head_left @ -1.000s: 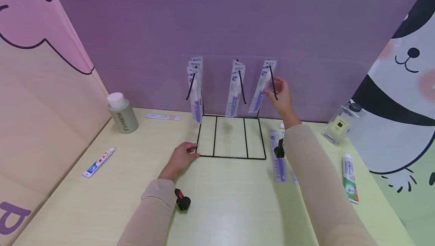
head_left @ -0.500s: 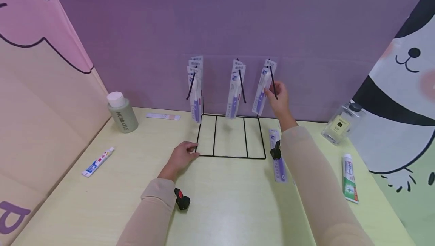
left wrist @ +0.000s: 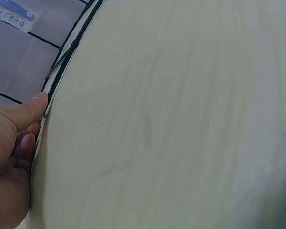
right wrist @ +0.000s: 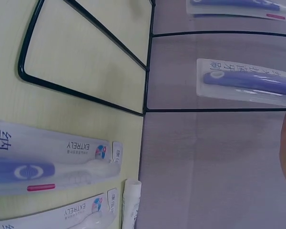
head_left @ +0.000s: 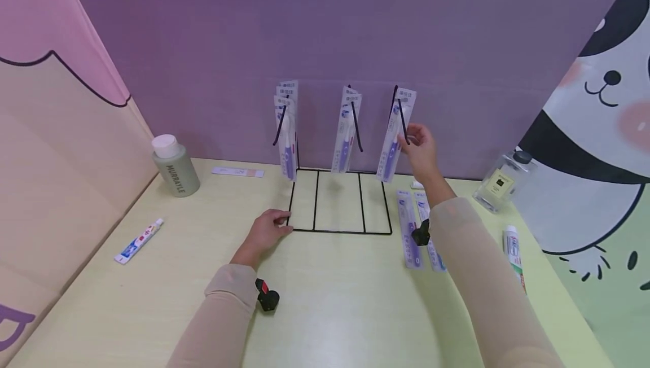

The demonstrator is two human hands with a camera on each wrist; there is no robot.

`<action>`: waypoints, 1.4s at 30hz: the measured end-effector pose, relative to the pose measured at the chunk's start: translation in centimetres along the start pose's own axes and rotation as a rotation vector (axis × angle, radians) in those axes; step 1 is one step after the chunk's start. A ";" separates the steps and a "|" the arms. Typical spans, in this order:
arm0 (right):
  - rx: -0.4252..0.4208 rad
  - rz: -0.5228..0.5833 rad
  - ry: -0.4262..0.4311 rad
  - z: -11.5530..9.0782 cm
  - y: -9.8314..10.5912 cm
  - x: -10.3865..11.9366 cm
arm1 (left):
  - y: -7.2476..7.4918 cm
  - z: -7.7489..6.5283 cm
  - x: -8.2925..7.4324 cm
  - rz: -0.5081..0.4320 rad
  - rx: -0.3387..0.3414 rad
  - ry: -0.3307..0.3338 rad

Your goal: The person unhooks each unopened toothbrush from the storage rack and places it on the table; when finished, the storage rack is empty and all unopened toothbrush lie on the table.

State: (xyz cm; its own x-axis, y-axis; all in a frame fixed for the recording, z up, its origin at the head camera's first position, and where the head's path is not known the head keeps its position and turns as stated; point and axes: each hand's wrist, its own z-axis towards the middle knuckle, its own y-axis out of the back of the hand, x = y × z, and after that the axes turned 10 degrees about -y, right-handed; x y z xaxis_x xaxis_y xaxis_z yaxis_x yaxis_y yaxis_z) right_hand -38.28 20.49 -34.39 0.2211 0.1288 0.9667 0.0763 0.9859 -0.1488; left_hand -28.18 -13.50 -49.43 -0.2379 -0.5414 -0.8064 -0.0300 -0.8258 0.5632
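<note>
A black wire rack [head_left: 313, 204] stands on the table, its hooks carrying packaged toothbrushes. My left hand [head_left: 265, 228] grips the rack's front left corner; in the left wrist view the thumb [left wrist: 35, 107] lies on the wire, with fingers curled below. On the right hook hangs a packaged toothbrush [head_left: 391, 153], tilted, its lower end to the left. My right hand [head_left: 424, 150] pinches its right edge; in the right wrist view, only part of that hand shows beside the package [right wrist: 248, 83]. Other packaged toothbrushes hang on the left hook [head_left: 286, 148] and middle hook [head_left: 344, 145].
Two packaged toothbrushes [head_left: 408, 232] lie right of the rack, partly under the right forearm. A grey-green bottle [head_left: 178, 173], a small toothpaste tube [head_left: 138, 242] and a flat strip [head_left: 237, 172] are at left. A glass bottle [head_left: 500, 184] and another toothpaste tube [head_left: 513, 249] are at right.
The toothbrush package on the right hook has shifted forward and slightly right with my right hand, baring wire behind it. My left hand stays at the rack corner. The head view has turned slightly.
</note>
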 end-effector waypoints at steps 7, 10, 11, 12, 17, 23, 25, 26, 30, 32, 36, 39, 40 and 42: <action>0.031 0.095 0.011 -0.3 2.0 0.5 | -0.1 0.1 -0.2 -0.018 0.002 -0.001; 0.061 0.125 0.009 -0.9 3.6 1.0 | 0.0 0.2 -0.1 -0.020 0.000 0.000; 0.069 0.123 0.003 -1.1 4.3 1.1 | 0.1 0.3 -0.1 -0.018 0.001 -0.002; 0.076 0.126 -0.006 -1.4 5.0 1.3 | 0.1 0.3 -0.1 -0.010 0.000 -0.008; 0.059 0.035 -0.083 -3.0 9.0 1.7 | 0.5 0.4 0.1 -0.012 0.006 -0.003; 0.026 -0.208 -0.271 -4.9 13.4 0.7 | 0.6 0.4 0.2 0.000 0.009 -0.008; 0.037 -0.254 -0.340 -5.4 14.9 -0.1 | 0.6 0.4 0.2 0.001 0.011 -0.012; 0.045 -0.277 -0.378 -5.7 15.7 -0.5 | 0.5 0.3 0.2 0.000 0.013 -0.016; 0.063 -0.336 -0.554 -7.0 18.2 -2.4 | 0.3 0.2 0.1 -0.008 0.019 -0.021; 0.072 -0.335 -0.642 -7.5 19.0 -3.3 | 0.1 0.2 0.2 -0.008 0.020 -0.021; 0.089 -0.283 -0.756 -7.9 19.5 -4.6 | 0.0 0.3 0.4 0.003 0.018 -0.023; 0.104 -0.259 -0.789 -7.9 19.4 -5.1 | 0.0 0.3 0.5 -0.004 0.016 -0.014; 0.105 -0.255 -0.796 -7.9 19.3 -5.2 | 0.0 0.3 0.5 -0.006 0.018 -0.012; 0.105 -0.257 -0.804 -7.9 19.2 -5.4 | 0.0 0.3 0.5 -0.014 0.018 -0.006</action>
State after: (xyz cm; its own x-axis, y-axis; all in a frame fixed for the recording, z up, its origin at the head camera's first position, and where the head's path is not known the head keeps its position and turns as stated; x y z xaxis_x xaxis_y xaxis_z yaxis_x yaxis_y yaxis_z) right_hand -30.35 37.86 -44.12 -0.5523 -0.1031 0.8273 -0.0695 0.9946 0.0776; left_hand -28.61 -13.74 -49.80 -0.2431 -0.5284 -0.8134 -0.0511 -0.8304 0.5548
